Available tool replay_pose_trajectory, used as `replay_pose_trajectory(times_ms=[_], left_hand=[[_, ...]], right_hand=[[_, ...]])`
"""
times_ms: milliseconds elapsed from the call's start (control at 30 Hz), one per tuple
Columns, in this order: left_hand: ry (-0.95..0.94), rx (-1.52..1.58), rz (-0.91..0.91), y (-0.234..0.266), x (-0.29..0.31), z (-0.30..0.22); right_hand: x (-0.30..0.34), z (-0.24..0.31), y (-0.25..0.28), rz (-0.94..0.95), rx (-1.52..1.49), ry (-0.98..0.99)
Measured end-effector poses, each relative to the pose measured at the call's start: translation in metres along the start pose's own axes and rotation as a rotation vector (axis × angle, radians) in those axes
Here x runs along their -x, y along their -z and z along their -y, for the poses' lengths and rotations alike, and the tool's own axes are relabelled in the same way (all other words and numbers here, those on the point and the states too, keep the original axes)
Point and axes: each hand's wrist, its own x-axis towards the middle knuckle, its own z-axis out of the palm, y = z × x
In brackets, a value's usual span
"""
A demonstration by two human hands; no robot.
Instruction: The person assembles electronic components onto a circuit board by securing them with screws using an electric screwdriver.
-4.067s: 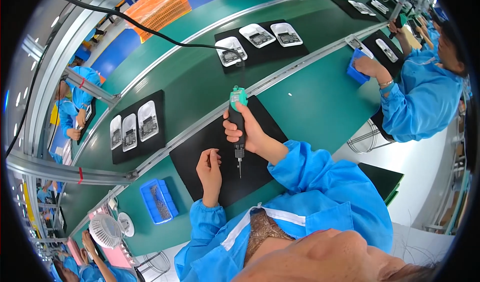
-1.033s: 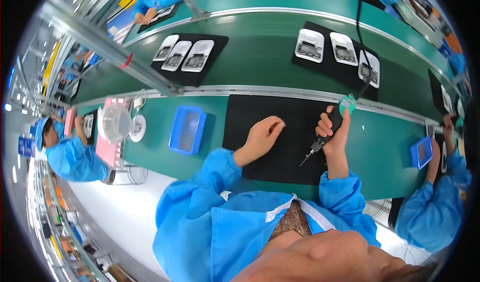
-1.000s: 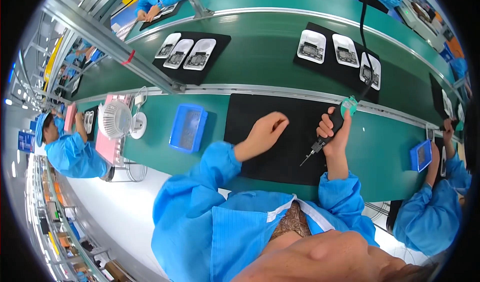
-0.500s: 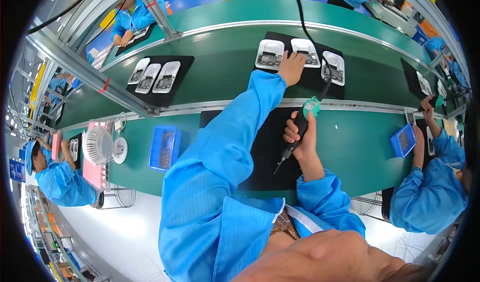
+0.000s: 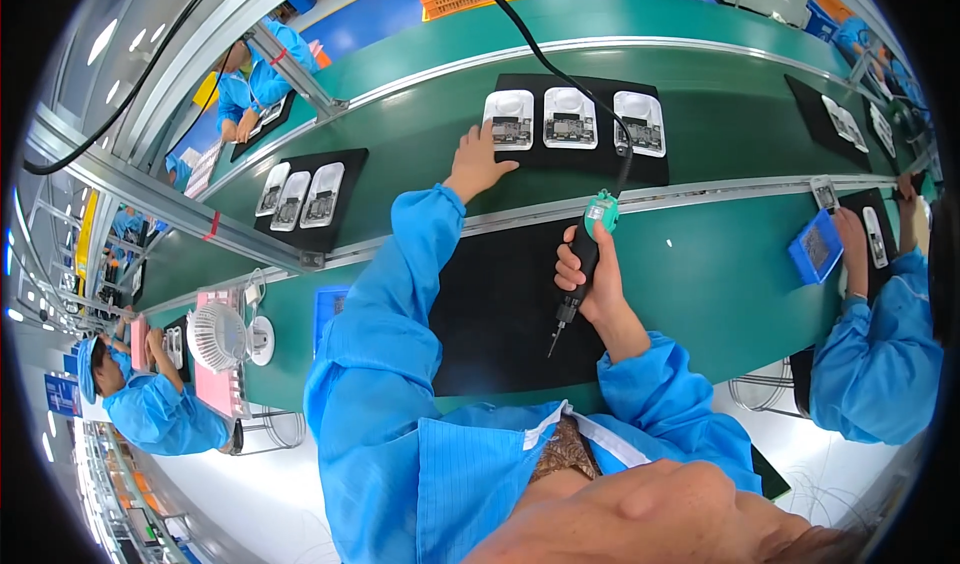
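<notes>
My right hand [image 5: 602, 294] is wrapped around a black and green electric screwdriver [image 5: 567, 310], its bit pointing down above a black work mat [image 5: 490, 294]. A cable runs up from the screwdriver's green top end. My left hand [image 5: 480, 167] reaches over the far green surface with fingers apart. Its fingertips are at the left edge of a white tray [image 5: 510, 104] with a circuit board; whether they touch it I cannot tell. Two similar trays, the middle one [image 5: 570, 104] and the right one [image 5: 640, 109], lie beside it on a black mat [image 5: 590, 167].
A metal rail [image 5: 540, 211] divides the near bench from the far surface. A blue bin [image 5: 327, 314] is partly behind my left sleeve, with a white fan [image 5: 218, 336] farther left. More white trays [image 5: 322, 196] lie at left. Co-workers sit on both sides; one handles a blue bin [image 5: 815, 249].
My left hand has moved left, from the middle tray to the left tray's edge. The right hand keeps hold of the screwdriver. The whole view has shifted a little.
</notes>
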Motion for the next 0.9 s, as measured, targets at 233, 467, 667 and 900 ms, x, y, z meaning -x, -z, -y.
replay_pose_trajectory(times_ms=[233,467,667,900], left_hand=[[-0.174,0.063,0.024,-0.015,-0.041,0.013],[-0.149,-0.142,0.037,-0.006,-0.039,-0.033],[-0.956,-0.249,-0.102,-0.002,-0.010,-0.128],[-0.965,-0.196,-0.241,-0.067,-0.045,-0.149]], right_hand=[[0.004,0.003,0.003,-0.022,0.012,-0.017],[0.002,0.003,0.009,-0.018,0.024,0.001],[0.004,0.005,0.003,0.029,0.012,-0.019],[0.005,0.003,0.004,0.068,-0.018,-0.032]])
